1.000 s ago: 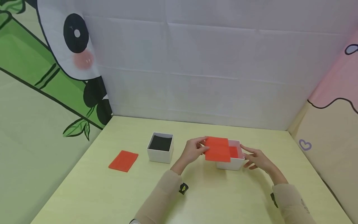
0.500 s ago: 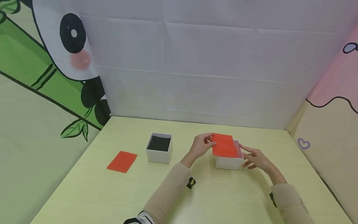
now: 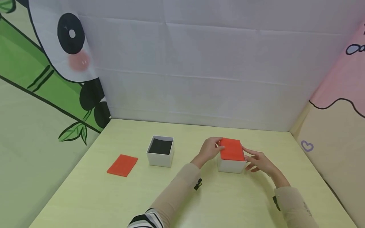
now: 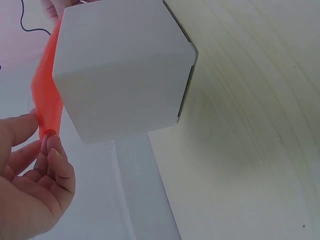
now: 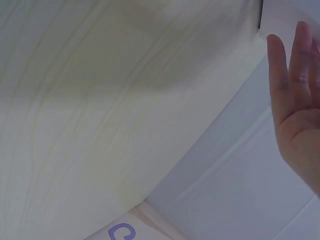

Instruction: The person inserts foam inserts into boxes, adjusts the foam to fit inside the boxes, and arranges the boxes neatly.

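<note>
My left hand [image 3: 209, 148] pinches the left edge of a folded orange-red cloth [image 3: 231, 149] between thumb and fingers. The cloth lies over the opening of a white box [image 3: 231, 166] on the right part of the table and hides what is inside. Seen from the left wrist, the same cloth [image 4: 47, 85] bulges a little past the rim of the box [image 4: 120, 70]. My right hand [image 3: 260, 163] has its fingers extended at the right side of that box. In the right wrist view, the right hand's fingers [image 5: 300, 75] look straight, close to the box's wall [image 5: 287, 20].
A second white box [image 3: 160, 159] with a folded black cloth [image 3: 161, 146] inside stands left of centre. Farther left, another orange-red folded cloth [image 3: 122, 165] lies flat on the pale table [image 3: 171, 196]. A white backdrop [image 3: 182, 72] rises behind the table.
My left hand has carried the orange-red cloth rightward and lowered it onto the right box, covering its opening. The right hand stays beside the box.
</note>
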Available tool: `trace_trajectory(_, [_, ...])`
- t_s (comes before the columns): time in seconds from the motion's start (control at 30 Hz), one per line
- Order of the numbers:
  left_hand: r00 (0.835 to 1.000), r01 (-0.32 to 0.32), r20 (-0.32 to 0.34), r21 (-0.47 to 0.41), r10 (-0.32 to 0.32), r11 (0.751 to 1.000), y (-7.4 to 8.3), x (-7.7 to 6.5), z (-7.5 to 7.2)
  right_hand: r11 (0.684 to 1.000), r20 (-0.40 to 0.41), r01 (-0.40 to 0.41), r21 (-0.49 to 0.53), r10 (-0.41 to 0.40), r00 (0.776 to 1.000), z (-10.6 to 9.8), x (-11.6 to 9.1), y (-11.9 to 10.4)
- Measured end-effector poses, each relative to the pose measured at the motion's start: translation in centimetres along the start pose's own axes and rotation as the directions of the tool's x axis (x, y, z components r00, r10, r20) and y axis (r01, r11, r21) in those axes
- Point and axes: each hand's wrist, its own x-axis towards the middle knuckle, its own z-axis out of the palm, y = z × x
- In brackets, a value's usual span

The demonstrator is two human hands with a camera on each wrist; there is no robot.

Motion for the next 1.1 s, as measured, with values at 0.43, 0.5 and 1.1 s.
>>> trace_trajectory(0.43, [0.998, 0.047, 0.037, 0.245, -0.058, 0.968, -0.1, 0.7, 1.1, 1.0, -0.002, -0.001, 0.023, 0.001, 1.0, 0.1, -0.1, -0.1])
trace_trajectory(0.5, [0.998, 0.046, 0.027, 0.256, -0.055, 0.965, -0.2, 0.8, 1.2, 1.0, -0.002, 0.003, 0.023, -0.003, 1.0, 0.1, -0.1, 0.0])
trace_trajectory(1.1, [0.97, 0.192, 0.086, 0.31, -0.229, 0.931, 0.1, 1.6, 2.5, 0.999, -0.004, 0.001, 0.043, -0.001, 1.0, 0.1, 0.0, 0.3])
